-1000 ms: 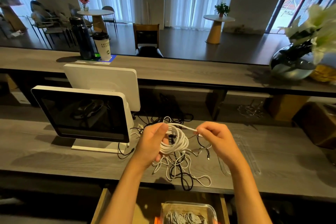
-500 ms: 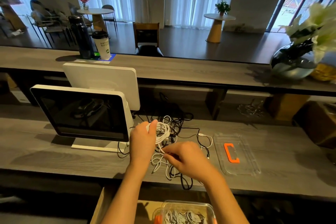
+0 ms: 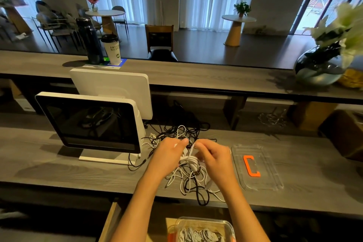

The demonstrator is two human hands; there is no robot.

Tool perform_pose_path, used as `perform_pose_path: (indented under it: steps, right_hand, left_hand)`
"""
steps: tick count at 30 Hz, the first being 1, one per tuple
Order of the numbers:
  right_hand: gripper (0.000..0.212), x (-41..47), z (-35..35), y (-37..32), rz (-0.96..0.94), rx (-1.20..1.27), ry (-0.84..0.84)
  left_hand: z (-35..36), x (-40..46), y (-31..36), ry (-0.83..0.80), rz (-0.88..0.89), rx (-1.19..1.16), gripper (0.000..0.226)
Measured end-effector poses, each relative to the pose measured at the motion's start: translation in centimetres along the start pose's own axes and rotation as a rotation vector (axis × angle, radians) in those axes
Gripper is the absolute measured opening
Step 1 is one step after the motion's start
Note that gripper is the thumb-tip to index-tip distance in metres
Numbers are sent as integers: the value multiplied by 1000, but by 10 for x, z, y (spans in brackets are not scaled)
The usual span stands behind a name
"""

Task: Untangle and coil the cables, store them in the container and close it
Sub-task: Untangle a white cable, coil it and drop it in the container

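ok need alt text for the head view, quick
Two hands, left hand and right hand, grip a white cable bundle over a tangle of black and white cables on a grey counter. A clear lid lies to the right; a clear container sits below.

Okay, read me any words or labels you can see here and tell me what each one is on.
"ANYTIME NICE...": on the white paper cup with the dark lid; the second line's end is too blurred to read.
Blue and green card under the cup: print too small to read.
No other readable text.
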State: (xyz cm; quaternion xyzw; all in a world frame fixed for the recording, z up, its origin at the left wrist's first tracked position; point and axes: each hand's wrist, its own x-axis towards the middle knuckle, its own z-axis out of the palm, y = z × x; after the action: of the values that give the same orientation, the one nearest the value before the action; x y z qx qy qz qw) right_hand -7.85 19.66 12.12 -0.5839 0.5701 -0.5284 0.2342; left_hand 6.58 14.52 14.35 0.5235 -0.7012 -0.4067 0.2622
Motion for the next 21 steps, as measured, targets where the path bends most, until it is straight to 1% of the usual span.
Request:
perform_pose_path:
  steps: [2,5,8,10,12,13,15,16,18,19,21]
  right_hand:
    - [27,6,-6,-3,143,139,7]
    - [29,10,-13,-1,311,318,-49]
    - [26,10,-11,-1,406,470,-89]
    - [23,8,-8,0,416,487,-109]
    - [28,7,-3,3,414,403,-135]
    - [31,6,0,4,421,357,-150]
    - [33,5,7,4,415,287,-196]
    - [32,4,11,4,393,250,-226]
    - [29,0,16,1,333,171,-306]
    - [28,-3,17,0,309,143,-361]
    - [30,-5,16,-4,276,78,-482]
  left_hand:
    - [1,-3,-1,-57,105,11,45]
    - [0,-6,-1,-140,179,-39,47]
    - [1,-11,4,-252,195,-212,44]
    - [1,-12,3,-256,165,-362,42]
    - [1,-13,3,-193,143,-477,43]
    - [4,-12,3,-133,117,-538,44]
    - [9,-8,5,46,-8,-640,43]
    - [12,-5,5,143,-77,-651,41]
    - [16,1,2,292,-155,-564,43]
    - [16,3,-2,343,-160,-453,45]
    - [14,6,-10,393,-131,-219,48]
